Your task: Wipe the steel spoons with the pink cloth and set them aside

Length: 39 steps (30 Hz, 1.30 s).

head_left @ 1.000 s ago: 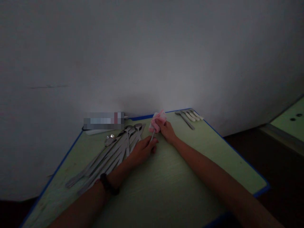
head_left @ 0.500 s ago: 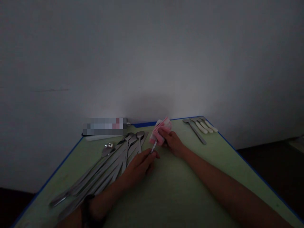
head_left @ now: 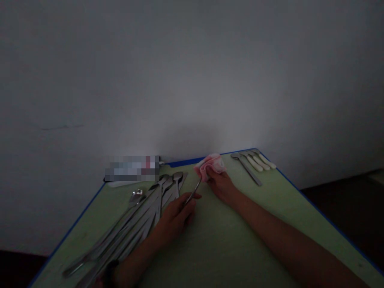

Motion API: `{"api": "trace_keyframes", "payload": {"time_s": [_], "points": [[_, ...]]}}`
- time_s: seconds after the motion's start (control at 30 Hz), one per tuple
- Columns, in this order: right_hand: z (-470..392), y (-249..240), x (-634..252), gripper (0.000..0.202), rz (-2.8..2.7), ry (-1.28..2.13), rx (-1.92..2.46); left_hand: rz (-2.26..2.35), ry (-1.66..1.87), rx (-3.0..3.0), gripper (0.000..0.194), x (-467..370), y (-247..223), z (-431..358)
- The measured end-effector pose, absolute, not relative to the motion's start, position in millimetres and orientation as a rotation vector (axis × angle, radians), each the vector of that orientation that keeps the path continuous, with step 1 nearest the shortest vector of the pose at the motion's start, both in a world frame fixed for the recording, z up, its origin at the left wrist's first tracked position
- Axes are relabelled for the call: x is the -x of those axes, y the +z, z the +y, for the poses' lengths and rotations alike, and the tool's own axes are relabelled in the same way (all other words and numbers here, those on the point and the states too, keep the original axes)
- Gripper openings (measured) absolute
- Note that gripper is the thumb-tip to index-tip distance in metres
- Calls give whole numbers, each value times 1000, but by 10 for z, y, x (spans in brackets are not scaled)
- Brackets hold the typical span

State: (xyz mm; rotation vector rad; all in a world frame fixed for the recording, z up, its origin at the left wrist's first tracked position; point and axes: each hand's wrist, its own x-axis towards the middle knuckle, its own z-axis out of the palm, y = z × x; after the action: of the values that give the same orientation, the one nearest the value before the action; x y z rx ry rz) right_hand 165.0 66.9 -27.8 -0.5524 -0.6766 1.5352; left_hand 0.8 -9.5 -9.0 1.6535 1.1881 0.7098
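My left hand (head_left: 177, 213) is closed around the handle of a slim piece of metal cutlery (head_left: 195, 189), held tilted above the table. Its far end runs into a crumpled pink and white cloth (head_left: 213, 162), which hides the head. The cloth is pinched in my right hand (head_left: 221, 185), wrapped around that end. To the left of my left hand lies a spread pile of long metal spoons (head_left: 162, 185), some partly covered by my forearm.
At the far right corner of the green table (head_left: 234, 240) lie a metal spoon (head_left: 249, 171) and several white-handled pieces of cutlery (head_left: 256, 162). A blurred-out flat object (head_left: 132, 168) rests at the far left edge. A grey wall (head_left: 192, 80) stands right behind the table.
My right hand and the cloth have shifted slightly right along the cutlery, away from my left hand, and more of the metal shows between them. The view has tilted up a little.
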Motion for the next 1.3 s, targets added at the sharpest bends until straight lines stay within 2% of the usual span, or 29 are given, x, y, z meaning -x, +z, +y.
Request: {"api": "trace_keyframes", "payload": {"time_s": [0.33,0.57,0.67,0.77,0.9,1.0,1.17,1.3], "points": [[627,-277,-1669,30,-754,1562,623,1183,866,-1682,45,-37,-30,-143],[589,-221,-1705,1,-804,1621,526,1216,802,-1821,33,0,-50,-133],[557,-195,-1718,8,-842,1692,452,1244,785,-1849,29,4,-44,-137],[555,-215,-1704,5,-842,1691,474,1266,799,-1843,29,4,-53,-131],[586,-238,-1671,22,-751,1647,544,1279,792,-1865,28,1,-69,-110],[597,-208,-1662,27,-644,1611,558,1312,742,-1967,25,-8,-51,-113],[585,-178,-1675,27,-632,1642,568,1249,632,-2157,22,-18,-20,-159],[577,-217,-1682,16,-734,1660,608,1241,583,-2204,23,-12,-41,-174]]}}
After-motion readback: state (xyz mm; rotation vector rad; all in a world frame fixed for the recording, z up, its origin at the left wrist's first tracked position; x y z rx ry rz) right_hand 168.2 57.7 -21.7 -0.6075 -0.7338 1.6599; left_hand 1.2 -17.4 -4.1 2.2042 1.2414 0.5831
